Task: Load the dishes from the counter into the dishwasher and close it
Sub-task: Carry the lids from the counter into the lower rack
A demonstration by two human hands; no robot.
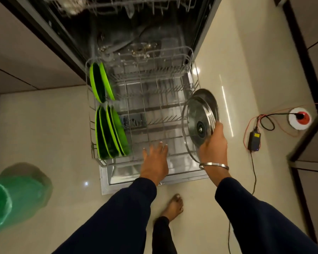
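The dishwasher's lower rack (190, 52) is pulled out over the open door (106, 182). Several green plates (110, 132) stand on edge along the rack's left side. My right hand (212, 143) grips the rim of a steel lid (196, 114) that stands tilted at the rack's right edge, with a second steel disc (209, 98) behind it. My left hand (155, 160) hovers palm down, fingers spread, over the rack's front middle and holds nothing. A steel bangle (214, 165) circles my right wrist.
A green bin (11, 198) stands on the floor at the lower left. A black adapter (253, 141) with cables and a red-and-white round socket (299, 119) lie on the floor to the right. My bare foot (173, 208) is just before the door. Cabinets flank both sides.
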